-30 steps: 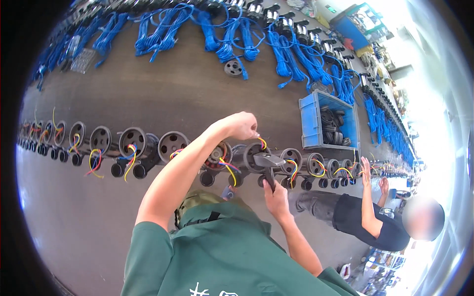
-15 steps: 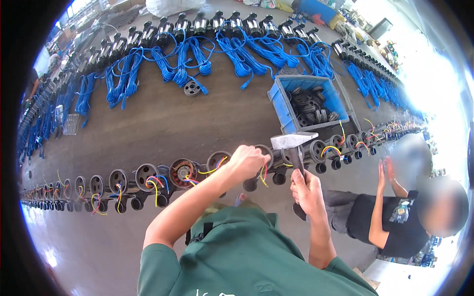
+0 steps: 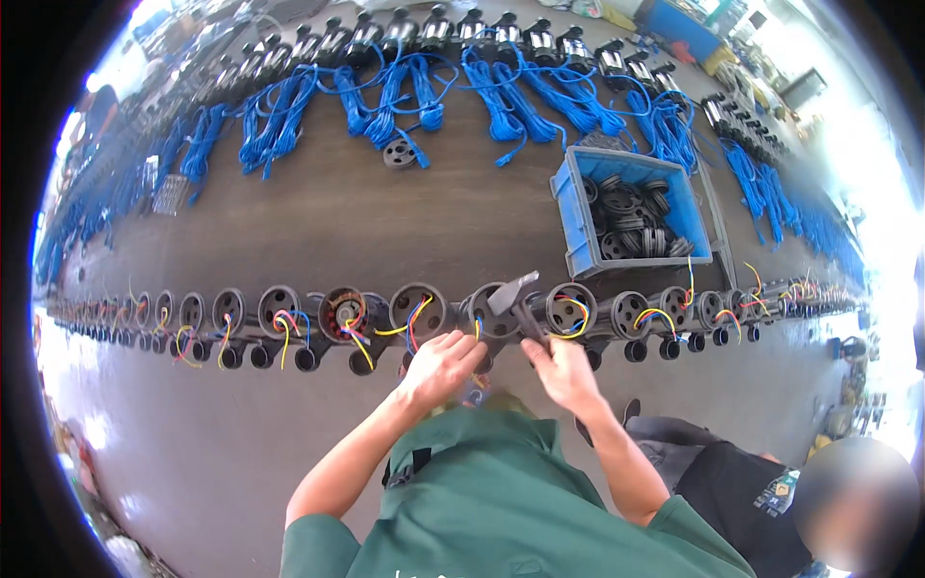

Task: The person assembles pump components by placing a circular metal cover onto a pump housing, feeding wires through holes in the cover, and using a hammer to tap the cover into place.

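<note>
At six o'clock, left hand (image 3: 445, 366): curled at wires (image 3: 479, 328); cannot tell if gripping.
Right hand (image 3: 567, 374), four o'clock: closed around hammer (image 3: 511, 292).
Blue crate (image 3: 570, 217): two o'clock.

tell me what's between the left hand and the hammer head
In the head view, part of a black cylinder and its yellow and blue wires lie between the left hand and the hammer head.

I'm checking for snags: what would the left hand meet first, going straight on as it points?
Probably the yellow and blue wires just past the fingertips of the left hand, then the black tube behind; depth is unclear, so they may already touch.
</note>
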Tool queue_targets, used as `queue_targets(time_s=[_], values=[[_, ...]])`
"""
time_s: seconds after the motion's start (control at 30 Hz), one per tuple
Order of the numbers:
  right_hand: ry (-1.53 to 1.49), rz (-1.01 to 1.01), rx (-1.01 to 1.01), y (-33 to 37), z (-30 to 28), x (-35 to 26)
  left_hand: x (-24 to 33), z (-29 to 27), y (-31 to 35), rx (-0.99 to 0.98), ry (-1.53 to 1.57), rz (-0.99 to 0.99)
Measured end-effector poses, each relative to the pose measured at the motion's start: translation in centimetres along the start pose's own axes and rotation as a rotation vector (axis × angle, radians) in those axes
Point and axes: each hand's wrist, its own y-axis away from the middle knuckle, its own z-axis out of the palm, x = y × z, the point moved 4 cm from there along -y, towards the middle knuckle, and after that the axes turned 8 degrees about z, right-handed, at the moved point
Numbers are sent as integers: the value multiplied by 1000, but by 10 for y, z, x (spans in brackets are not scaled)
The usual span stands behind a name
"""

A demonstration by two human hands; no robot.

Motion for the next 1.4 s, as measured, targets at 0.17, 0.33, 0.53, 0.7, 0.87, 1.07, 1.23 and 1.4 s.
queue_targets(time_s=[0.17, 0.33, 0.53, 0.7, 0.87, 1.07, 1.23, 1.4], values=[[-42, -65, 58, 14, -25, -30, 6, 11, 10, 20, 104, -176], [209, 23, 68, 6, 19, 21, 4, 39, 22, 90, 246, -226], [-74, 143, 7, 21, -10, -34, -14, 52, 33, 215, 319, -98], [246, -60, 209, 13, 33, 23, -14, 60, 32, 285, 392, -62], [-238, 426, -59, 14, 1, -32, -24, 60, 37, 317, 376, -87], [232, 88, 160, 13, 27, 14, -17, 65, 35, 319, 384, -93], [-100, 277, -64, 4, 11, 0, -16, 52, 29, 260, 257, -63], [205, 17, 33, 6, 6, 1, -8, 40, 5, 294, 214, -56]])
